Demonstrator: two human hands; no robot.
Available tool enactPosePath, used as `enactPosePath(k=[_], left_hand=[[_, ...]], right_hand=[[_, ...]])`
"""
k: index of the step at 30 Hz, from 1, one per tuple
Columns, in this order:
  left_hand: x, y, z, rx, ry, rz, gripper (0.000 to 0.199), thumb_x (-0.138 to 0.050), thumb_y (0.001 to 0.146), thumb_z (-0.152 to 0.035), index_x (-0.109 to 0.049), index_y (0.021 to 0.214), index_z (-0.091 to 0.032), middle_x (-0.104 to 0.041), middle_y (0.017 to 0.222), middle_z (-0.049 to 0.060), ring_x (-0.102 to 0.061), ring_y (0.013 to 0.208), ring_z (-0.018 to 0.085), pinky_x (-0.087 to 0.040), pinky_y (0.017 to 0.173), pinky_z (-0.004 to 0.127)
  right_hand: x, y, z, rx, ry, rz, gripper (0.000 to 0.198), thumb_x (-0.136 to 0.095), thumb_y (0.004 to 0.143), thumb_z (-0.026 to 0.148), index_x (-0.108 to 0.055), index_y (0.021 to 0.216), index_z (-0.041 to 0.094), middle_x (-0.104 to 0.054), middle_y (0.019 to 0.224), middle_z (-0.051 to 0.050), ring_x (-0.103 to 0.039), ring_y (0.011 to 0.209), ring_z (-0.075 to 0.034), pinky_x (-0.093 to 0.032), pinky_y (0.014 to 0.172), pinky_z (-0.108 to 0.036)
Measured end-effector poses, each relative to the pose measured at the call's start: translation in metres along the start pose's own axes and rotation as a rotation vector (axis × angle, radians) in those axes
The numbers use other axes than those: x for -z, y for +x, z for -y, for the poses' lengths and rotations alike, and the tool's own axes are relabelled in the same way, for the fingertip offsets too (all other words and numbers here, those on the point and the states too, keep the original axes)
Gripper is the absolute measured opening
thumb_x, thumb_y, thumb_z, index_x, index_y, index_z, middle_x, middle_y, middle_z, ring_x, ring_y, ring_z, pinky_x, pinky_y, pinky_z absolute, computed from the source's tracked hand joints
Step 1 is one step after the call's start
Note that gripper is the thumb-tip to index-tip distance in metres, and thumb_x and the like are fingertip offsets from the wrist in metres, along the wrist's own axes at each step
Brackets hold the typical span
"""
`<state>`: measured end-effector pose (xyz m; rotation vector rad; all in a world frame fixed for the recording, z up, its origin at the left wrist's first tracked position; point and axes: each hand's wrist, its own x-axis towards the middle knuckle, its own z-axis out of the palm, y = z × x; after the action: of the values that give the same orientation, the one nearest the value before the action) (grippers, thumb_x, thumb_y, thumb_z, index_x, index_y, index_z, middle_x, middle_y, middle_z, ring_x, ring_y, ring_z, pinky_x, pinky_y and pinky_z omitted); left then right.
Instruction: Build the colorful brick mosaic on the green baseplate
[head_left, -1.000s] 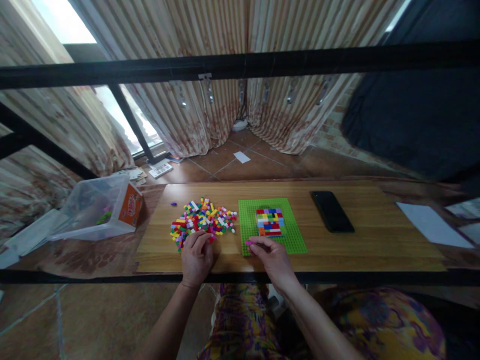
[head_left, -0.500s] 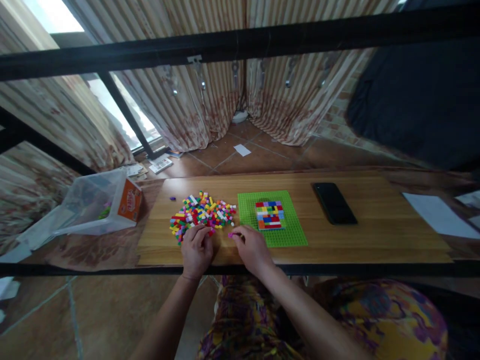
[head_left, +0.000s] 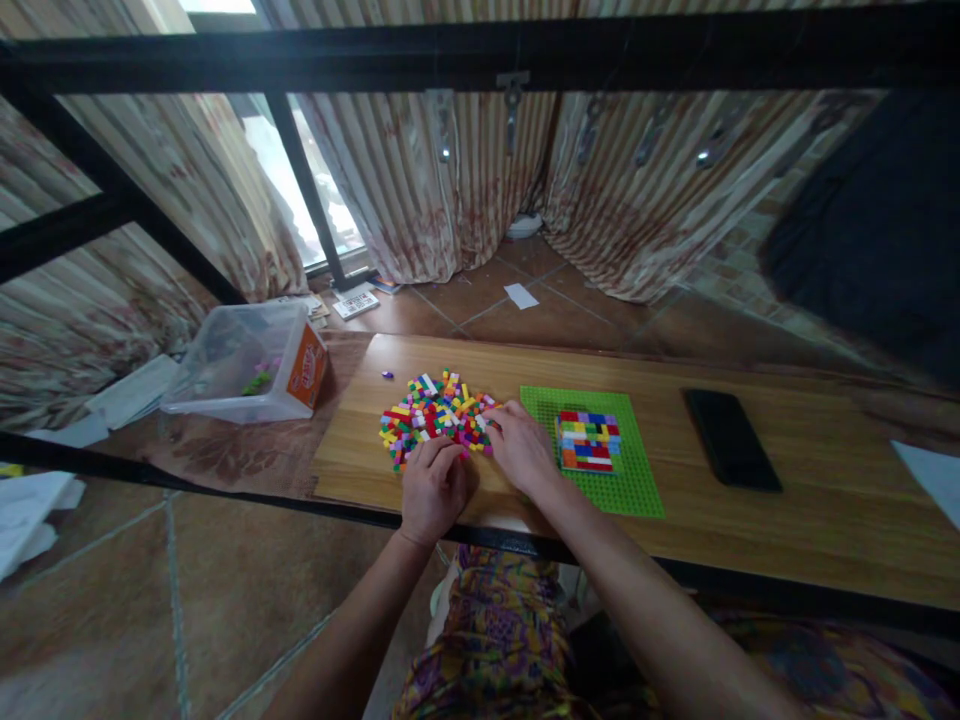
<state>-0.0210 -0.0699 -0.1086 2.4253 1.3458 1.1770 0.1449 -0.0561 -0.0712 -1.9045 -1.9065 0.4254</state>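
Observation:
A heap of small multicoloured toy bricks (head_left: 435,415) lies on the wooden table. At its front edge is my left hand (head_left: 433,490), fingers curled and closed, with a pink brick (head_left: 464,454) by the fingertips. Whatever those fingers hold is hidden. My right hand (head_left: 521,450) reaches to the heap's right edge, its thumb and fingers drawn together among the bricks. What is in that pinch is too small to make out. To the right lies a green baseplate (head_left: 641,475) bearing a low square block of built-up coloured bricks (head_left: 589,442).
A black phone (head_left: 731,440) lies right of the baseplate. One purple brick (head_left: 388,375) sits apart, behind the heap. A clear plastic box (head_left: 244,360) with an orange label stands beyond the table's left end. A black metal bar (head_left: 480,60) crosses above.
My right hand has moved forward and left, from the bare wood to the heap's edge. The pink brick it pinched no longer shows there. The whole view has shifted and tilted.

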Motion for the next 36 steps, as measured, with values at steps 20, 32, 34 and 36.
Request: enactPosePath(k=[20,32,34,36], left_hand=[[0.004,-0.003,-0.005,0.053,-0.064,0.015,0.017,-0.052,0.085,-0.016,-0.063,0.098,-0.019,-0.065,0.1,0.009,-0.058,0.089,0.021,-0.048,0.077,0.037],[0.004,-0.005,-0.007,0.094,-0.117,0.008,0.018,-0.053,0.085,-0.014,-0.063,0.098,-0.021,-0.065,0.096,0.009,-0.058,0.086,0.021,-0.049,0.075,0.037],[0.004,-0.005,-0.006,0.096,-0.12,0.01,0.018,-0.053,0.085,-0.015,-0.063,0.098,-0.021,-0.065,0.097,0.009,-0.058,0.086,0.021,-0.049,0.075,0.037],[0.004,-0.005,-0.006,0.1,-0.124,0.006,0.017,-0.053,0.085,-0.015,-0.064,0.097,-0.021,-0.065,0.097,0.009,-0.058,0.086,0.021,-0.049,0.075,0.038]], right_hand=[[-0.01,0.096,0.043,0.192,-0.12,0.068,0.032,-0.054,0.087,0.024,-0.064,0.118,0.02,-0.06,0.117,-0.011,-0.052,0.111,-0.025,-0.041,0.092,-0.035],[-0.03,0.136,0.041,0.357,-0.193,0.286,0.029,-0.063,0.084,0.029,-0.067,0.111,0.022,-0.057,0.12,-0.01,-0.047,0.112,-0.026,-0.037,0.096,-0.038],[-0.03,0.136,0.037,0.356,-0.16,0.27,0.029,-0.066,0.082,0.03,-0.067,0.11,0.022,-0.057,0.118,-0.009,-0.047,0.111,-0.025,-0.037,0.096,-0.037],[-0.03,0.134,0.034,0.356,-0.123,0.234,0.03,-0.071,0.077,0.029,-0.067,0.106,0.022,-0.058,0.116,-0.008,-0.048,0.109,-0.025,-0.038,0.094,-0.037]])
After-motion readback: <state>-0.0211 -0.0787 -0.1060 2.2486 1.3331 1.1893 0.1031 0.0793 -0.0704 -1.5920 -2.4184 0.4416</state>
